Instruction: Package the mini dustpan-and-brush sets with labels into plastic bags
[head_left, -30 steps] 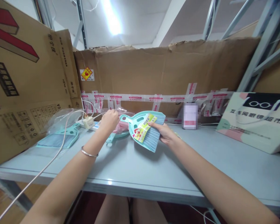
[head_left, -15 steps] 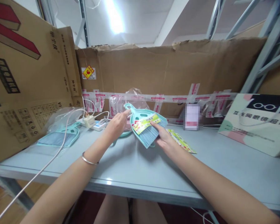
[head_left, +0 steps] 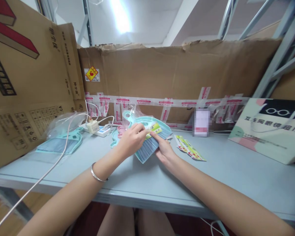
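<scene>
My right hand grips the lower right edge of a light-blue dustpan, its thumb on top. A small brush with grey-blue bristles lies in the pan, and a green-and-yellow label card lies across it. Over the left part of the card, my left hand has its fingers pinched together; what they hold is hidden. Behind the left hand, another light-blue dustpan piece with a pink part lies on the table. More label cards lie to the right.
A bagged dustpan set lies on the left, crossed by a white cable. Behind it are a power strip and plug adapter. Cardboard boxes wall the back and left. A phone-like screen and a paper bag stand right.
My left hand has moved from the dustpan's handle down onto the label card. The dustpan and my right hand have shifted slightly left and down.
</scene>
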Demonstrator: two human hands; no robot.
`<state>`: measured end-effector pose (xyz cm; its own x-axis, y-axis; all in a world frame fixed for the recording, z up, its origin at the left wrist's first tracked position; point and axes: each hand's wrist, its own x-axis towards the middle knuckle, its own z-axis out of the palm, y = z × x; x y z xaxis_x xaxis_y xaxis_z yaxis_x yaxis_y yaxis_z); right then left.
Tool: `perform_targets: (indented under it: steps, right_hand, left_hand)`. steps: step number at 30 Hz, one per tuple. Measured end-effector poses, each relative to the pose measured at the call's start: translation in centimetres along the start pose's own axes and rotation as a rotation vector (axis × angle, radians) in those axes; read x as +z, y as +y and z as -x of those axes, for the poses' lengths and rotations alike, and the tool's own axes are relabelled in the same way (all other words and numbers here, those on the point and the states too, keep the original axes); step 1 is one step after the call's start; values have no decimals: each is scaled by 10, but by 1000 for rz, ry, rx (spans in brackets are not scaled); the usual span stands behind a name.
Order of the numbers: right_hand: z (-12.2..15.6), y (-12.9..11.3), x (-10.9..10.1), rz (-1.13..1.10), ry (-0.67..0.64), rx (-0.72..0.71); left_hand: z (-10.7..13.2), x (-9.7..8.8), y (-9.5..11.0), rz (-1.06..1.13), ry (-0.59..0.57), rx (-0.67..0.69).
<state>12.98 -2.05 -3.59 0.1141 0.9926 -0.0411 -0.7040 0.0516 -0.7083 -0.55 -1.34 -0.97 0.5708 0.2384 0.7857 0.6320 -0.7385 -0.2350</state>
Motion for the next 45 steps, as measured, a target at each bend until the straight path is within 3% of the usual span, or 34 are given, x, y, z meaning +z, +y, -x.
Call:
perform_targets:
  steps: [5,8,10,12,14,15,17,19,23,29,35,38,42,45]
  right_hand:
    - [-10,-10,-4,-2,-10,-74]
    - [-16,-16,-9,-31,-7,-138]
    - [-18,-19,-10,-49,9,-141]
    - [-18,-20,-11,-54,33,-131]
    - [-16,-20,-10,-59,49,-126]
    - [-15,-19,-9,-63,51,-126]
    - [-12,-17,-7,-70,63,-122]
    - [-9,-14,-5,-68,86,-115]
    - [-5,-8,-3,-42,94,-94]
    - [0,-7,-3,5,86,-112]
    - [4,-4,1,-39,85,-63]
    - [2,-15,-3,99,-46,0]
    - [-7,-41,-19,661,-391,335]
    - [-15,-53,-29,786,-437,275]
  left_hand:
    - [3,-4,-4,-27,11,-77]
    - [4,-8,-3,71,19,-123]
    - [5,-10,-1,174,108,-189]
    - [4,-9,0,269,306,-412]
    - [2,-7,-3,429,431,-763]
    - [1,-6,-6,553,414,-942]
    - [-3,-3,-13,855,258,-1238]
    - [-5,-2,-17,1136,122,-1391]
    - [-3,-3,-14,1410,40,-1351]
    - [8,-4,-7,1495,-284,-1194]
    - [17,5,-12,1478,-266,-1212]
    - [17,0,-24,1445,-249,-1264]
    - [22,-13,-53,1375,-247,-1367]
    - [28,-20,-71,1400,-265,-1368]
